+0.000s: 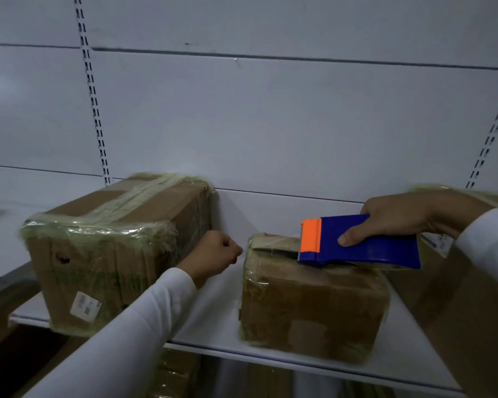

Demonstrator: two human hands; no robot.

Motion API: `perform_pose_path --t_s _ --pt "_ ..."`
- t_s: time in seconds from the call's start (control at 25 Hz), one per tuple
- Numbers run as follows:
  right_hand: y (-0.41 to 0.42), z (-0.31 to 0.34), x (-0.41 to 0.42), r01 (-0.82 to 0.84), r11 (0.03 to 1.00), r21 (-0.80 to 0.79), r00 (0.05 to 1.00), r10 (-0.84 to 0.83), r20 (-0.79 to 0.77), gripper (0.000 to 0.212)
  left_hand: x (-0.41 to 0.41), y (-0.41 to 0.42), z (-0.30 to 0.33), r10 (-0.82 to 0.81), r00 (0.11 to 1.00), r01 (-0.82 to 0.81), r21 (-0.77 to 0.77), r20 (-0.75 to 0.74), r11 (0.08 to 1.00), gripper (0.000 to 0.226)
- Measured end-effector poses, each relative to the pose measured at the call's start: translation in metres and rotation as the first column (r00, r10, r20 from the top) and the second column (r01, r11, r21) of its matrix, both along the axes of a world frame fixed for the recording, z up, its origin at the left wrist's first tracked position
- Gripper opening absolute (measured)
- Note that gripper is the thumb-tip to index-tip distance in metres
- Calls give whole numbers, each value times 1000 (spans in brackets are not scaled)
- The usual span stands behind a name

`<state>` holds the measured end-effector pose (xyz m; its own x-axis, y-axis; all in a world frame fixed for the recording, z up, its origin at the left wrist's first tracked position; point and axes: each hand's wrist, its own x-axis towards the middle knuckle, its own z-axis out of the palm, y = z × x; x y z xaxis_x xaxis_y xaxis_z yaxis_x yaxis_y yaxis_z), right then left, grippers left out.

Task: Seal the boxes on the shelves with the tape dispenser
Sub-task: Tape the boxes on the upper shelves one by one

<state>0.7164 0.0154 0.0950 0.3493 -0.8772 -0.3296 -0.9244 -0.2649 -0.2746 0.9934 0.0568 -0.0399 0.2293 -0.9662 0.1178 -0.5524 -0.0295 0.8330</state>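
Observation:
My right hand (394, 218) grips a blue tape dispenser (365, 245) with an orange front, held flat on top of a small cardboard box (311, 305) on the white shelf (213, 320). The dispenser's toothed edge lies near the box's far left top edge, where a strip of tape shows. My left hand (213, 255) hovers as a fist between that box and a larger taped cardboard box (110, 248) on the left; whether it pinches anything is unclear. Both arms wear white sleeves.
A third big cardboard box (472, 311) stands at the right edge of the shelf, behind my right arm. The white slotted back panel (270, 124) rises behind. More boxes (173, 374) lie on the level below the shelf.

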Motion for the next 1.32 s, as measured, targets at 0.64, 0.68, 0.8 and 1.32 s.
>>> perform_pose_path --t_s 0.64,0.68,0.8,1.32 --pt "5 -8 -5 -12 999 -43 999 14 42 46 -25 20 14 -127 988 142 -185 90 973 17" --pt "4 -9 -6 -17 999 -45 999 19 49 46 -29 23 12 -183 981 191 -123 72 974 21" --pt "3 -11 -8 -22 999 -48 997 25 69 48 -32 27 11 -246 960 256 -64 138 965 25" --pt "15 -7 -18 -35 998 49 992 29 121 52 -31 -6 17 -349 698 406 56 625 912 43"
